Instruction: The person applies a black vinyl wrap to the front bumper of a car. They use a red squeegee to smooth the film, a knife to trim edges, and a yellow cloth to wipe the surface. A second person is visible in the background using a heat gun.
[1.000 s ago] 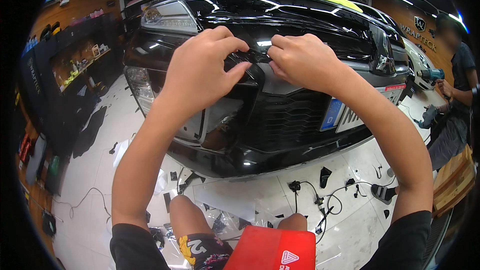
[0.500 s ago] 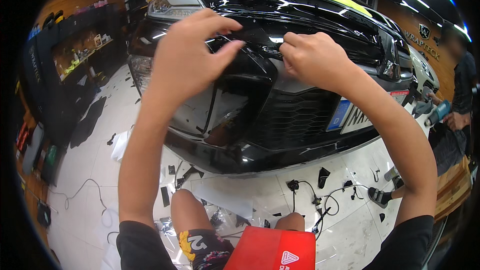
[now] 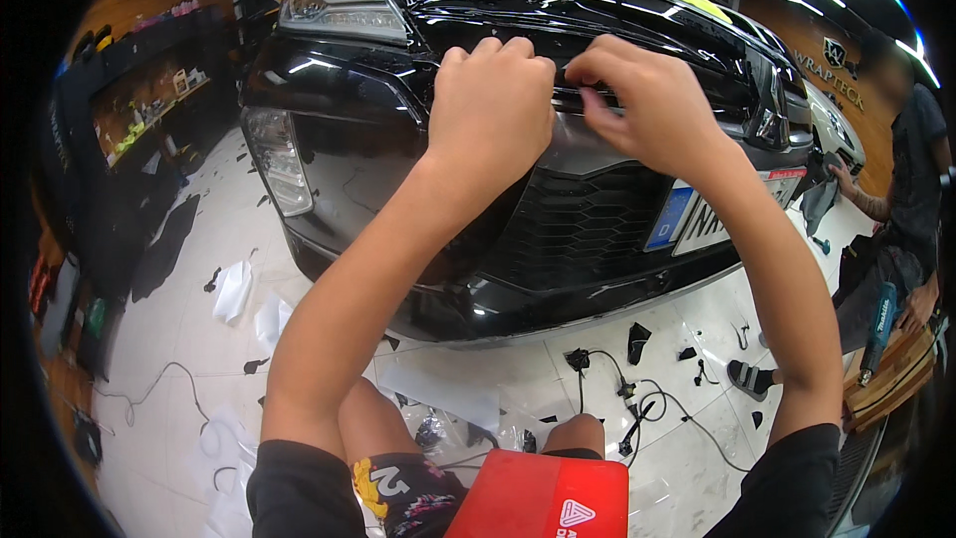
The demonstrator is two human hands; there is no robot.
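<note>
Both hands are up at the front of a glossy black car (image 3: 358,189), above its honeycomb grille (image 3: 597,224). My left hand (image 3: 493,105) is closed, its knuckles up, beside the bumper's upper edge. Its fingertips and anything in them are hidden. Close to its right, my right hand (image 3: 652,105) has curled fingers with a gap between thumb and forefinger, and I see nothing in that gap. The headlight (image 3: 349,15) lies beyond my left hand. A lower lamp (image 3: 279,159) is set in the bumper's left side.
A red pouch (image 3: 548,498) hangs at my waist. Cables (image 3: 652,403), black scraps (image 3: 638,342) and white sheets (image 3: 232,291) litter the tiled floor. At right, another person (image 3: 891,169) holds a grey cloth (image 3: 822,194) beside a teal heat gun (image 3: 879,329) by a wooden bench (image 3: 891,394).
My left hand has moved right and closed. My right hand has shifted slightly right and its pinch has loosened. The other person's heat gun is lower, nozzle down.
</note>
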